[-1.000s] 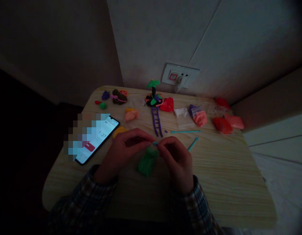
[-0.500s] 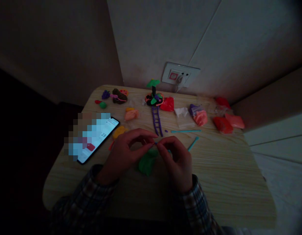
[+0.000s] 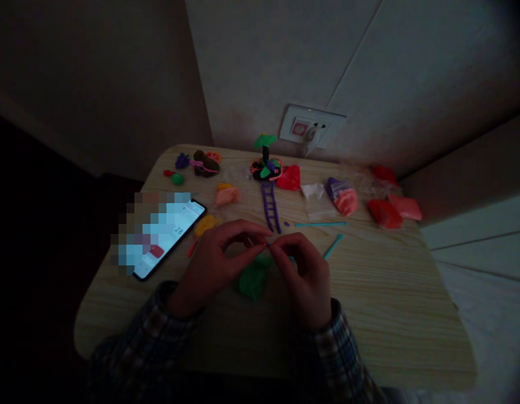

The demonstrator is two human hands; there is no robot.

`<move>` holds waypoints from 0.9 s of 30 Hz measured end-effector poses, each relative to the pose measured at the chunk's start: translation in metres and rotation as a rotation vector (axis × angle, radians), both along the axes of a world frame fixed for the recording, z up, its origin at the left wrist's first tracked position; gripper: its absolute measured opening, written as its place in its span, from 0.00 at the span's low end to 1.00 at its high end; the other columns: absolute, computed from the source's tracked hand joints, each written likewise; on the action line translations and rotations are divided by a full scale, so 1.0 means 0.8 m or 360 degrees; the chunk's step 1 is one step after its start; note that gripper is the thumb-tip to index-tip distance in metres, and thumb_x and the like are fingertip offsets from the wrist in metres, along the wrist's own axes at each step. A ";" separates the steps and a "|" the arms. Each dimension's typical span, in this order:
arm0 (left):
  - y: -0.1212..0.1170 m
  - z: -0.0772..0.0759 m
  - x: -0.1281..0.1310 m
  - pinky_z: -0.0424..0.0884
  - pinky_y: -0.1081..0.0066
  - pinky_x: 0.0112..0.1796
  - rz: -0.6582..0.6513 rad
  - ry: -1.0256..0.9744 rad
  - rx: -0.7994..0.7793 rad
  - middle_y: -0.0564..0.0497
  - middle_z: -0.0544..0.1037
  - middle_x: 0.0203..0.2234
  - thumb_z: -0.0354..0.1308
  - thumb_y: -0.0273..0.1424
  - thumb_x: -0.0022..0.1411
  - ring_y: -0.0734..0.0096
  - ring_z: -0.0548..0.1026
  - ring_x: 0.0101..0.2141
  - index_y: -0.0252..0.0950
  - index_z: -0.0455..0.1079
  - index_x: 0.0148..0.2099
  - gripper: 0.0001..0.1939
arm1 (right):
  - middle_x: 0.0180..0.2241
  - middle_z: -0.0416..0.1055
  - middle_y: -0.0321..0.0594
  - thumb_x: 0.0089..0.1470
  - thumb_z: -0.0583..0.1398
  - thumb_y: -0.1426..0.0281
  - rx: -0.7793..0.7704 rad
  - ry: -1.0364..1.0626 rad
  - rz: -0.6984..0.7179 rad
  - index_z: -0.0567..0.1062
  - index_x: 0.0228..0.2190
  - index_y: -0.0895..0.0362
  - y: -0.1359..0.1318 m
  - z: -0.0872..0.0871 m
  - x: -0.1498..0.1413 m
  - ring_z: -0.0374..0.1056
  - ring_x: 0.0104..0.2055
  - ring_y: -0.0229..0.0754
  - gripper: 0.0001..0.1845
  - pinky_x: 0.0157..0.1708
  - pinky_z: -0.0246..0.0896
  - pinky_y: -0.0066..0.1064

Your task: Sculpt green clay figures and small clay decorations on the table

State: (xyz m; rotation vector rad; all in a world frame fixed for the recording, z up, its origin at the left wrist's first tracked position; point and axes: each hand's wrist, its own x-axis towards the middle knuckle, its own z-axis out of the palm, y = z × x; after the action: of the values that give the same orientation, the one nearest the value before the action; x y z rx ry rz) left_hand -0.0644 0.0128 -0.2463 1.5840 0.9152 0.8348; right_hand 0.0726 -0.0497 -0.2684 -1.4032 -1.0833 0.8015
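My left hand point(image 3: 226, 252) and my right hand point(image 3: 304, 272) meet fingertip to fingertip over the middle of the table. Both pinch a tiny dark bluish piece of clay point(image 3: 268, 245), mostly covered by the fingers. Under the hands lies a green lump of clay in a bag point(image 3: 254, 279). Just beyond the fingertips a purple clay ladder point(image 3: 270, 207) leans from a black clay model with a green-topped tree point(image 3: 265, 168). A small purple bit point(image 3: 287, 224) lies beside the ladder's foot.
Two turquoise modelling tools point(image 3: 321, 224) lie right of the ladder. A lit phone point(image 3: 176, 233) is at the left. Bagged clay in red point(image 3: 385, 214), purple and pink point(image 3: 344, 196) sits at the right. A brown clay figure point(image 3: 206, 164) stands at the back left, and a wall socket point(image 3: 313, 129) is behind.
Both hands keep the same pinch with hardly any movement. The view has shifted very slightly.
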 end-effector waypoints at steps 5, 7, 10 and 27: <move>0.000 0.000 0.000 0.74 0.74 0.36 0.0004 -0.0004 -0.0009 0.50 0.81 0.33 0.61 0.26 0.54 0.73 0.77 0.32 0.34 0.75 0.38 0.07 | 0.25 0.70 0.33 0.52 0.61 0.70 -0.0008 -0.0013 0.0007 0.72 0.28 0.54 0.000 0.000 0.001 0.66 0.28 0.36 0.03 0.30 0.61 0.29; 0.001 0.000 0.000 0.74 0.75 0.36 0.0001 -0.0024 -0.0025 0.50 0.81 0.33 0.61 0.26 0.54 0.73 0.77 0.32 0.34 0.75 0.37 0.07 | 0.25 0.70 0.33 0.52 0.61 0.70 -0.0017 -0.0023 0.0003 0.72 0.27 0.54 -0.001 0.000 0.001 0.66 0.28 0.37 0.03 0.30 0.61 0.29; 0.001 0.000 0.000 0.75 0.72 0.37 -0.0012 -0.0045 -0.0063 0.50 0.81 0.34 0.61 0.27 0.55 0.71 0.78 0.33 0.34 0.75 0.37 0.06 | 0.25 0.70 0.33 0.52 0.61 0.70 -0.0024 -0.0027 0.0002 0.72 0.27 0.54 -0.001 0.001 0.001 0.66 0.28 0.37 0.03 0.29 0.61 0.29; 0.002 0.002 -0.002 0.73 0.71 0.38 0.0122 -0.0093 -0.0325 0.53 0.79 0.28 0.62 0.28 0.53 0.69 0.77 0.34 0.35 0.72 0.30 0.02 | 0.24 0.69 0.33 0.52 0.61 0.70 -0.0019 -0.0044 -0.0002 0.71 0.27 0.54 -0.001 0.002 0.000 0.65 0.27 0.37 0.03 0.28 0.61 0.29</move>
State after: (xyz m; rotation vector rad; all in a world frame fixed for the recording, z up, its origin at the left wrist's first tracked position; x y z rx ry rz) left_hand -0.0659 0.0147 -0.2450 1.3488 0.9918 0.8101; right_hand 0.0727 -0.0505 -0.2669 -1.4287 -1.1005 0.7909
